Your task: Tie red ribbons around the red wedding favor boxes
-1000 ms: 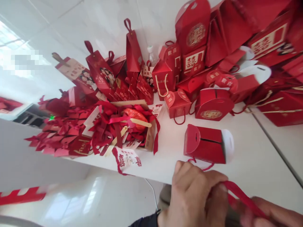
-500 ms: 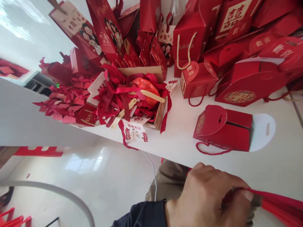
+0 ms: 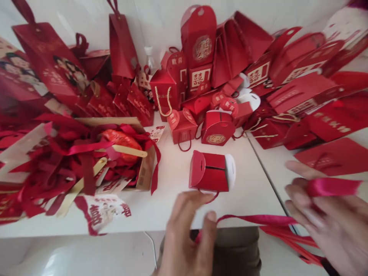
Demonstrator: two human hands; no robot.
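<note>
My left hand (image 3: 186, 234) is over the table's front edge, thumb and forefinger apart, just in front of a small red gift box (image 3: 215, 172). A red ribbon (image 3: 255, 219) runs behind its thumb into the palm, where the other fingers are mostly hidden. Its fingertips are close to the box's cord handle (image 3: 212, 197); contact is unclear. At the right, my blurred right hand (image 3: 324, 211) grips a bright folded length of ribbon (image 3: 333, 186) between its fingers. More red strips (image 3: 293, 241) hang below that hand.
A cardboard box (image 3: 145, 176) overflowing with ribbons and tags stands at left. A printed tag (image 3: 110, 211) lies by the front edge. Red gift boxes (image 3: 198, 42) and bags (image 3: 161, 92) crowd the back. A seam (image 3: 267, 170) crosses the white table (image 3: 169, 211).
The view has swung right. My left hand has loosened from a closed grip to thumb and forefinger apart, near the small gift box. My right hand has come into view with ribbon.
</note>
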